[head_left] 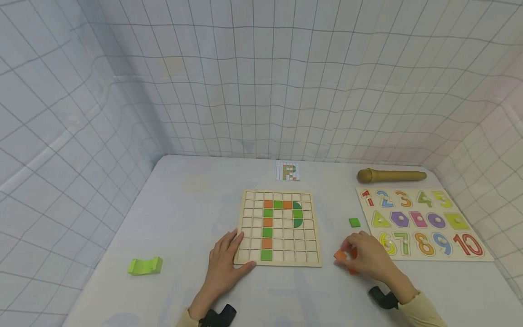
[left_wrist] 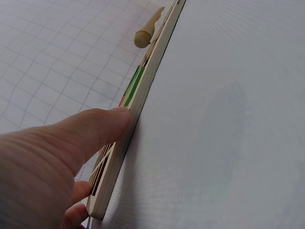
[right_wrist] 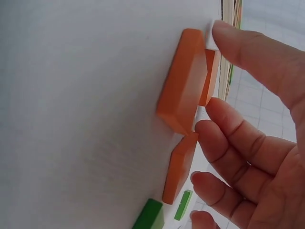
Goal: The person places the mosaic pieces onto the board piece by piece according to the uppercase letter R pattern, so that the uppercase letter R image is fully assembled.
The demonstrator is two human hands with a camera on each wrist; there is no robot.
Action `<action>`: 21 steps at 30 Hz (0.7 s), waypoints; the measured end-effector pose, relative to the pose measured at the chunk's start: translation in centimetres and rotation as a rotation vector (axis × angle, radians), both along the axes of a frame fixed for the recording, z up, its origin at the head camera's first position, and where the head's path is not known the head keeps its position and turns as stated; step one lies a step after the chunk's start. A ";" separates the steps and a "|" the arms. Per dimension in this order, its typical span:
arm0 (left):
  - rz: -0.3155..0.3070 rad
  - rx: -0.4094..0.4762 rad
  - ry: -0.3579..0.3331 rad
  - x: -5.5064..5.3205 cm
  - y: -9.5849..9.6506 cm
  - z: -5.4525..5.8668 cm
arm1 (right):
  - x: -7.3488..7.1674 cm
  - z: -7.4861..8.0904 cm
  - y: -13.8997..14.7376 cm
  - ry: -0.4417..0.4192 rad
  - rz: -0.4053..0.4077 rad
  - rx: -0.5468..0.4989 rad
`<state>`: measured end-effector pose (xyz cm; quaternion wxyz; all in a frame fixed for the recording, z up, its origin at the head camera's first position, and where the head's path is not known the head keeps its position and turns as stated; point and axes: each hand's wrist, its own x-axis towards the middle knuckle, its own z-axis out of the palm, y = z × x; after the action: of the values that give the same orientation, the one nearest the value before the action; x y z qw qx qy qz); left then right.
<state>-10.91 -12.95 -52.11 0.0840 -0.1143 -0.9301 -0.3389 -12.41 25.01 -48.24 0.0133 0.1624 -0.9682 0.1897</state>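
Note:
My left hand [head_left: 224,261] rests at the near left corner of a wooden grid board [head_left: 288,262]. Its thumb lies on the front rim, with the fingers along the left side. Green and orange tiles form a pattern in the grid. To the right of the board, my right hand [head_left: 367,256] pinches an orange square tile [head_left: 340,255] between thumb and fingertips. Two more orange tiles lie under that hand, the nearer one [right_wrist: 183,86] largest in the right wrist view. A dark green tile [right_wrist: 148,217] sits at that view's bottom edge. Beyond the fingers lies a green tile [head_left: 354,222].
Behind the board lies a small pattern card [head_left: 288,171]. A number-and-shape puzzle board [head_left: 408,223] spans the right side, with a brown microphone-shaped object [head_left: 392,176] behind it. A light green curved block [head_left: 145,266] lies at far left. Grid-patterned curtains [head_left: 261,91] surround the white table.

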 end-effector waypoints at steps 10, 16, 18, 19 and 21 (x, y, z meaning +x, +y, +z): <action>0.001 -0.004 -0.028 0.0 0.0 0.0 | -0.4 0.3 -0.4 -0.068 0.003 -0.017; -0.003 -0.005 -0.025 0.0 0.0 0.0 | -0.6 0.7 -0.8 -0.113 -0.004 -0.040; -0.002 -0.004 -0.025 0.0 0.0 0.0 | -0.7 0.7 -1.0 -0.120 -0.006 -0.050; -0.002 -0.005 -0.026 0.0 0.0 0.0 | -0.7 0.6 -1.0 -0.120 -0.004 -0.055; 0.001 -0.005 -0.028 0.0 0.0 0.0 | -0.7 0.5 -1.0 -0.117 0.004 -0.073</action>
<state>-10.92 -12.93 -52.09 0.0707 -0.1094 -0.9320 -0.3382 -13.13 23.97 -47.72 -0.0376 0.1525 -0.9594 0.2341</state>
